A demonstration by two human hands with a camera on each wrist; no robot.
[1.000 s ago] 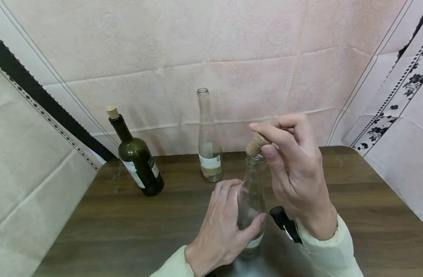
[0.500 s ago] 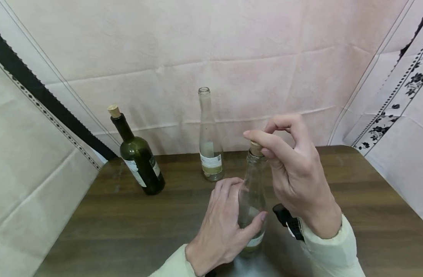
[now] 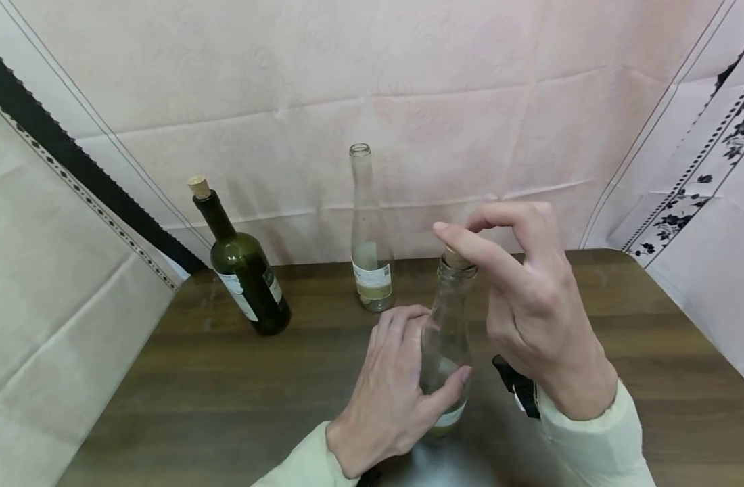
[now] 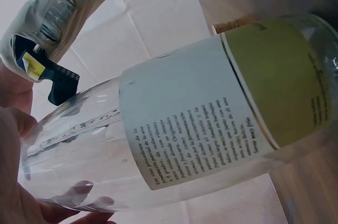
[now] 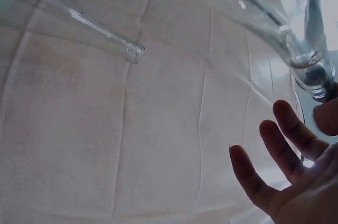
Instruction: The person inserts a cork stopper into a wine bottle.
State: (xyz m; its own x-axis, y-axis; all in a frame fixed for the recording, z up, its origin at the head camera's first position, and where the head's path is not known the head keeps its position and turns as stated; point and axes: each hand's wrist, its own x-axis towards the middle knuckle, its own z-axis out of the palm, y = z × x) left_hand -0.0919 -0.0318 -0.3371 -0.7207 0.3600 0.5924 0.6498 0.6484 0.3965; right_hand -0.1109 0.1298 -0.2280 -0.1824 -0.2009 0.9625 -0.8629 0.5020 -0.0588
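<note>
A clear glass bottle [image 3: 446,325] stands upright near the front of the table, a cork [image 3: 454,258] seated in its mouth. Its white and olive label [image 4: 179,113] fills much of the left wrist view. My left hand [image 3: 396,392] grips the bottle's body, thumb on the near side and fingers behind. My right hand [image 3: 530,297] is at the cork, its index finger lying over the top; the thumb is mostly hidden in the head view. In the right wrist view, several fingers [image 5: 274,152] stretch away from the bottle mouth.
A dark green wine bottle [image 3: 250,281] with a cork [image 3: 198,187] in its neck stands at the left. Behind my hands is an uncorked clear bottle [image 3: 372,237]. The wooden table [image 3: 226,406] ends at a pale patterned cloth backdrop [image 3: 274,81].
The cork, tilted at the bottle's mouth a second ago, has gone upright and down into the neck. My right thumb has slipped from view behind it. The left hand keeps its grip.
</note>
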